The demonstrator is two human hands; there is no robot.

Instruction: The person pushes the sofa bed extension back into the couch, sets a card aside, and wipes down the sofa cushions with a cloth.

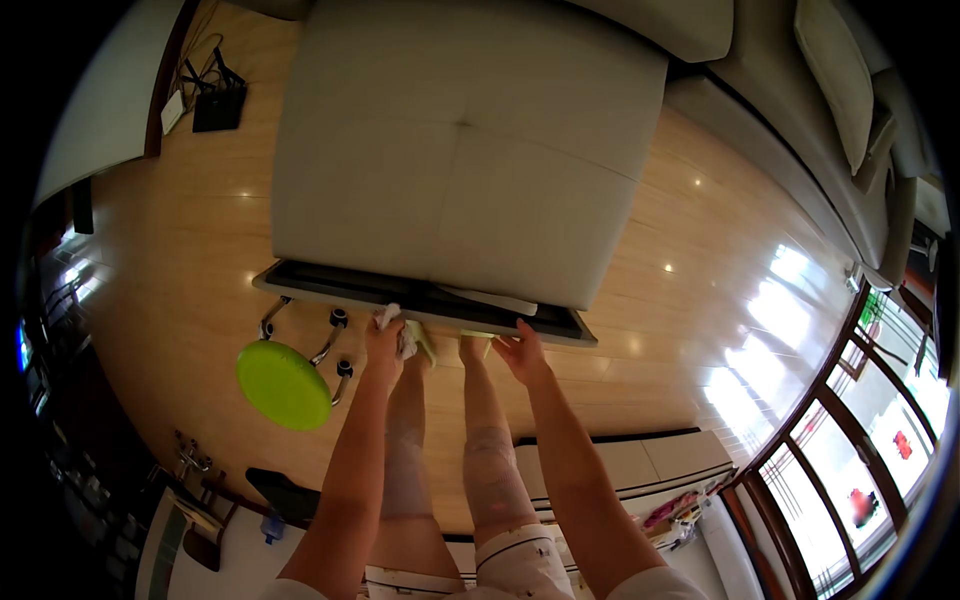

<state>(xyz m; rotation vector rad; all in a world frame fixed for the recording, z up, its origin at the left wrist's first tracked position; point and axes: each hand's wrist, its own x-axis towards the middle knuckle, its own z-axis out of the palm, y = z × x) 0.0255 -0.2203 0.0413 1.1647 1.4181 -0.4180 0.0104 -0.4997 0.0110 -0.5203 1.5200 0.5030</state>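
My left hand (381, 346) is closed around a crumpled white tissue (408, 341), part of which sticks out past the fingers. It is at the front edge of a long, narrow drawer (340, 292), dark inside, which stands out from a grey padded ottoman (460, 180). Farther right along that edge is my right hand (522, 354), fingers apart and holding nothing. Its fingertips reach the drawer's rim; whether they press on it I cannot tell. Inside the drawer lies a flat, pale, long piece (490, 299), partly hidden under the ottoman.
A round green stool (284, 385) with wheeled metal legs stands at the left. My feet, in light green slippers (421, 345), are just below the drawer. A black router (219, 107) with cables lies on the wooden floor, upper left. A grey sofa (800, 130) runs along the right.
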